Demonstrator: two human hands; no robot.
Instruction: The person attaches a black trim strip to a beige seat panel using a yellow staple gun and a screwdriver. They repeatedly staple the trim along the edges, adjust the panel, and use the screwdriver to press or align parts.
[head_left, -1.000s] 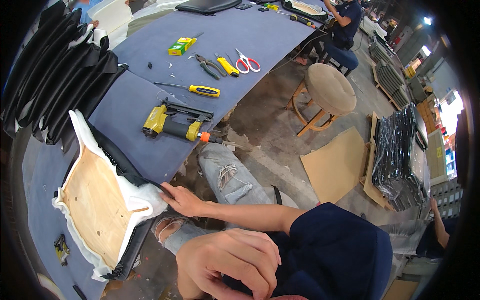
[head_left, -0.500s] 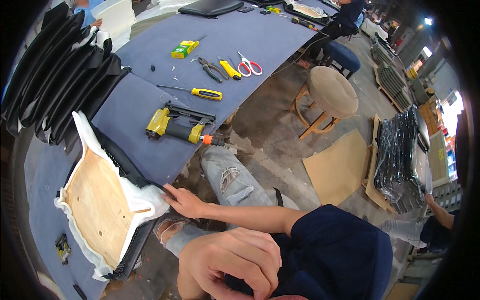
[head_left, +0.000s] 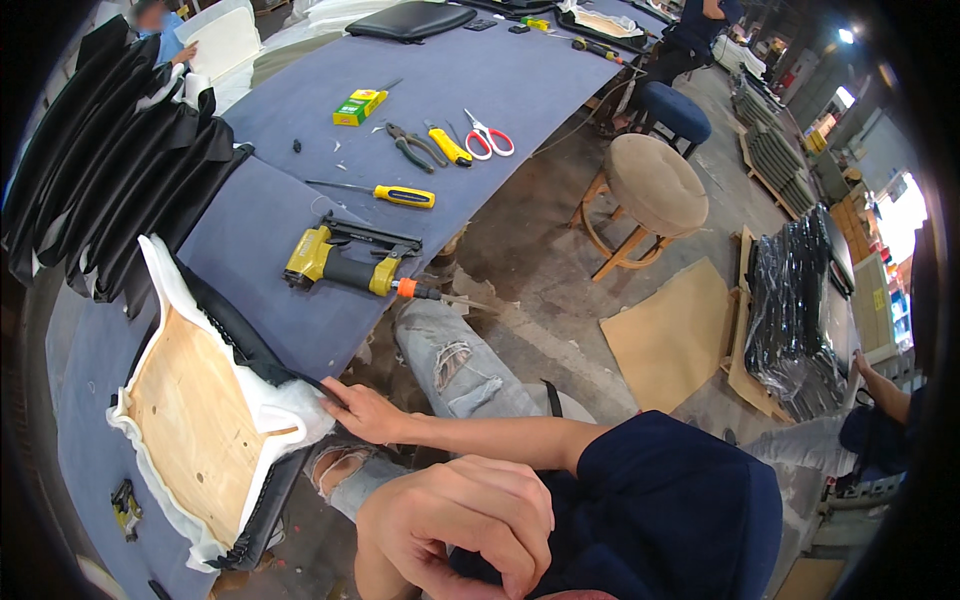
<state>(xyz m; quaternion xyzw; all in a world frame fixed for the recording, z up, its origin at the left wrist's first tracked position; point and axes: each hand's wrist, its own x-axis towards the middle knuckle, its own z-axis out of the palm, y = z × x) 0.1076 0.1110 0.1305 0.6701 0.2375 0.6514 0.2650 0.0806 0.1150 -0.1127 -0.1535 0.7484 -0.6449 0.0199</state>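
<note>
Here, the long blue-covered workbench [head_left: 480, 90] is stretching away from the person, and on its near end a chair seat panel [head_left: 195, 425] is lying upside down, bare wood facing up, white padding and black edging wrapping its rim. The left hand [head_left: 362, 412] is reaching out flat to the panel's near corner, fingers spread open and touching the white padding and black trim there, gripping nothing. The right hand [head_left: 455, 525] is hanging close to the camera with its fingers curling loosely inward, holding nothing that shows, well apart from the panel. A yellow pneumatic stapler [head_left: 345, 265] is lying on the bench just beyond the panel. Farther back, a yellow-handled screwdriver [head_left: 385, 193], pliers [head_left: 412, 147] and red-handled scissors [head_left: 488, 136] are lying near one another.
</note>
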